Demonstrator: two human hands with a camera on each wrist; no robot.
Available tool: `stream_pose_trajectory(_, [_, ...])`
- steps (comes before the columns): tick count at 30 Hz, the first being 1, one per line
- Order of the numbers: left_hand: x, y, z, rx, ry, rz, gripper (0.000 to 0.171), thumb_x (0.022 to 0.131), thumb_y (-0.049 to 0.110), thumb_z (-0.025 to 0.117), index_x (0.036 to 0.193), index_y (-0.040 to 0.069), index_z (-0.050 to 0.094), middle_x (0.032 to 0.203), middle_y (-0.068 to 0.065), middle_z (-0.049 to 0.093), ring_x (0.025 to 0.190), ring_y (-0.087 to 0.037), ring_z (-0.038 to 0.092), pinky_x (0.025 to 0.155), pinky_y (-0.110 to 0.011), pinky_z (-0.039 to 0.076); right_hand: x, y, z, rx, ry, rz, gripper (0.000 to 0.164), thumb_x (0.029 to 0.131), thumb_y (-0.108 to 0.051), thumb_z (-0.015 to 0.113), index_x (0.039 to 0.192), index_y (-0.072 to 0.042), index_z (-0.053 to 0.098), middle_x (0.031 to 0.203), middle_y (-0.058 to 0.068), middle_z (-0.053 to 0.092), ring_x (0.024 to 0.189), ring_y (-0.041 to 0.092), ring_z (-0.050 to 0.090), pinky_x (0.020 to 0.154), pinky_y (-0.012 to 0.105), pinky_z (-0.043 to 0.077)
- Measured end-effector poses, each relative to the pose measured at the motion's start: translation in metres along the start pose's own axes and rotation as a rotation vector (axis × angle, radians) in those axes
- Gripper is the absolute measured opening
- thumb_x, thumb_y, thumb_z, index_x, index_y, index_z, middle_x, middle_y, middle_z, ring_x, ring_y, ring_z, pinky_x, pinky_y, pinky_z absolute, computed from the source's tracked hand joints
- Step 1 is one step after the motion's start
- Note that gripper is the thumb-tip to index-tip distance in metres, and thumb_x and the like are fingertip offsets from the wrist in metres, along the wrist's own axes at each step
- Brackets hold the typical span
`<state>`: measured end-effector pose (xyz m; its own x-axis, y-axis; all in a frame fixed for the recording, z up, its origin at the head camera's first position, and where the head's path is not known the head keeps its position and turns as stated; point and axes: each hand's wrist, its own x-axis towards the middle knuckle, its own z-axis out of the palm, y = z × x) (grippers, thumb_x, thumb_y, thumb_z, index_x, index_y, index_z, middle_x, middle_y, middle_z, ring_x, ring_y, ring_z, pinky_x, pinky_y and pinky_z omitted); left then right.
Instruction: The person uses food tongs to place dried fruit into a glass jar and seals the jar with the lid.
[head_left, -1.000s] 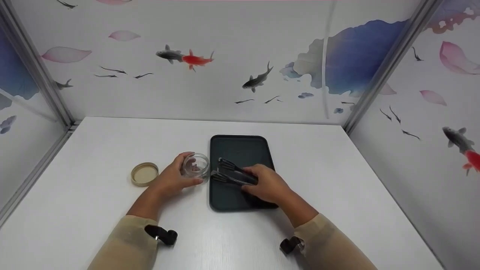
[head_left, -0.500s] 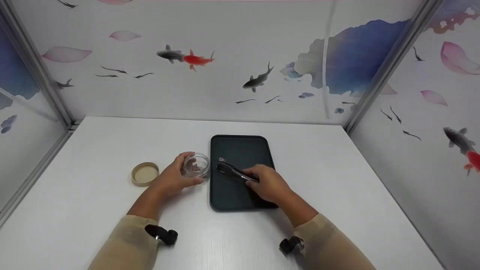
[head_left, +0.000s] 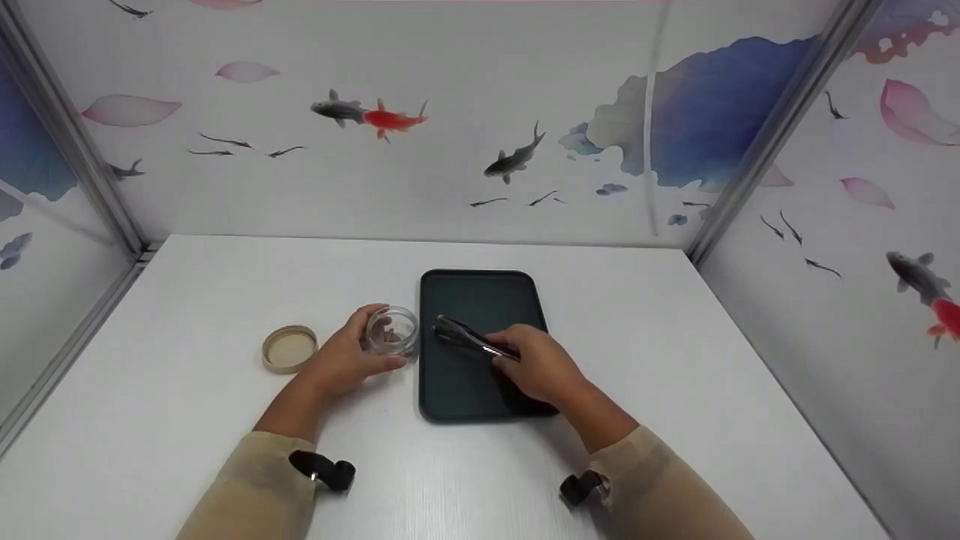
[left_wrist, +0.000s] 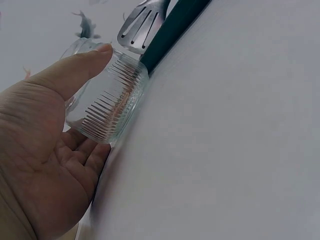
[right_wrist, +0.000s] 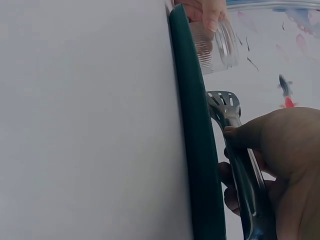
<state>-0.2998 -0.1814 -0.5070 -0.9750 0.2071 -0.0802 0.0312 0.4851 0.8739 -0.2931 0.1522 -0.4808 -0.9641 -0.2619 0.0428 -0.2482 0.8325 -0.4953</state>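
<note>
My left hand (head_left: 341, 361) holds a clear ribbed glass jar (head_left: 393, 346), thumb on the near side and fingers round the far side. The jar stands open-topped on the table against the tray's left edge. A few small brownish pieces show through its glass, their kind unclear. My right hand (head_left: 538, 364) grips metal serving tongs (right_wrist: 245, 175) by the arms, squeezed nearly together. Their slotted heads (left_wrist: 142, 30) are over the left part of the dark green tray (head_left: 480, 292), near the jar. Whether the tongs pinch anything is hard to tell.
A round beige lid (head_left: 290, 350) lies on the white table (head_left: 225, 300), left of my left hand. Printed wall panels (head_left: 450, 60) enclose the table at the back and sides.
The tongs' spread arms have come together, and their heads have turned slightly. A small brownish piece showed by the tips half a second ago. My left hand and the jar keep their place.
</note>
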Motion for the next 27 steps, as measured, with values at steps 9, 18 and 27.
stream_pose_trajectory(9, [0.001, 0.000, -0.001, 0.003, -0.002, 0.002, 0.101, 0.084, 0.047, 0.092, 0.164, 0.036, 0.031, 0.167, -0.010, 0.044, 0.157, -0.034, 0.041, 0.128, -0.057, 0.032, -0.003, -0.008, -0.014, 0.004, 0.017, -0.026, 0.039, 0.103, -0.024, 0.074, 0.141, -0.030, 0.071, 0.131, -0.004, 0.070, 0.112, 0.015, 0.066, 0.099, 0.042, 0.057])
stream_pose_trajectory(18, [0.002, -0.002, -0.001, 0.019, -0.004, 0.000, 0.103, 0.084, 0.051, 0.091, 0.165, 0.035, 0.030, 0.169, -0.010, 0.043, 0.158, -0.035, 0.039, 0.129, -0.058, 0.031, -0.004, -0.015, -0.029, 0.033, 0.047, -0.082, 0.041, 0.104, -0.026, 0.073, 0.145, -0.031, 0.068, 0.131, -0.004, 0.070, 0.110, 0.014, 0.066, 0.096, 0.042, 0.057])
stream_pose_trajectory(27, [0.002, 0.000, -0.002, 0.023, -0.005, 0.005, 0.104, 0.084, 0.052, 0.090, 0.165, 0.034, 0.029, 0.171, -0.011, 0.039, 0.160, -0.036, 0.036, 0.130, -0.059, 0.028, -0.002, -0.030, -0.033, 0.047, 0.062, -0.099, 0.042, 0.103, -0.025, 0.075, 0.143, -0.032, 0.070, 0.134, -0.005, 0.070, 0.114, 0.015, 0.066, 0.098, 0.042, 0.057])
